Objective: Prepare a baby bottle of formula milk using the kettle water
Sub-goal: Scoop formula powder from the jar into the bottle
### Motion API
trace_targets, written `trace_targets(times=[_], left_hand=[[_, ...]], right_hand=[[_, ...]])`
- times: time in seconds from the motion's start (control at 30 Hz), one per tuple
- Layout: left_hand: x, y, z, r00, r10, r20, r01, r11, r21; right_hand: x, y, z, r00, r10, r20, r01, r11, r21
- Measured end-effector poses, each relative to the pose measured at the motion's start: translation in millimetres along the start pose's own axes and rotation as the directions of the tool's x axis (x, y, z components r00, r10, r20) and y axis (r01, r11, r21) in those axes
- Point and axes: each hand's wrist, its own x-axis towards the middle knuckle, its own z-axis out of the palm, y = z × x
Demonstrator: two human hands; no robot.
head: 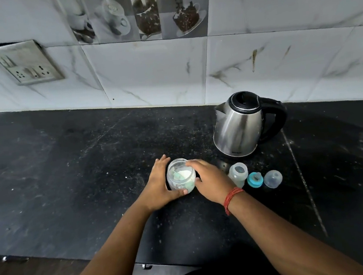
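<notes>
Black counter [68,170], kettle [239,127] far right | your left hand [159,188] grips formula jar [181,176]; right hand [211,181] curled at rim | step: scooping powder | next: reach open bottle [237,174] on right.

Left hand [159,189] and right hand [209,180], fingers curled.

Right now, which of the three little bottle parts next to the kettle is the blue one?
The middle one, the teat ring. It is bright blue, sitting between the cloudy open bottle on its left and the clear dome cap on its right.
</notes>
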Motion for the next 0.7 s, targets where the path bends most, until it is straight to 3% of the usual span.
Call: trace_targets(times=[0.17, 0.33, 0.53, 0.7], left_hand=[[5.3, 2.9, 7.8, 0.998, 0.069, 0.002, -0.068, 0.989, -0.134], [6.5, 6.7, 13.4, 0.98, 0.161, -0.117, -0.172, 0.981, -0.092], [14.3, 17.5, 25.7, 0.907, 0.399, -0.134, -0.37, 0.908, 0.196], [15.2, 47.7, 35.0, 0.838, 0.534, -0.112, -0.478, 0.818, 0.32]], right_hand=[[-4.0, 0.1, -3.0, 0.999, -0.017, 0.051, 0.016, 1.0, 0.016], [-16.0, 1.1, -19.0, 0.976, -0.165, -0.141, 0.149, 0.982, -0.12], [-16.0, -13.5, -42.6, 0.966, -0.144, 0.215, 0.22, 0.895, -0.389], [-15.2, -20.6, -55.3, 0.968, -0.042, 0.246, 0.173, 0.822, -0.542]])
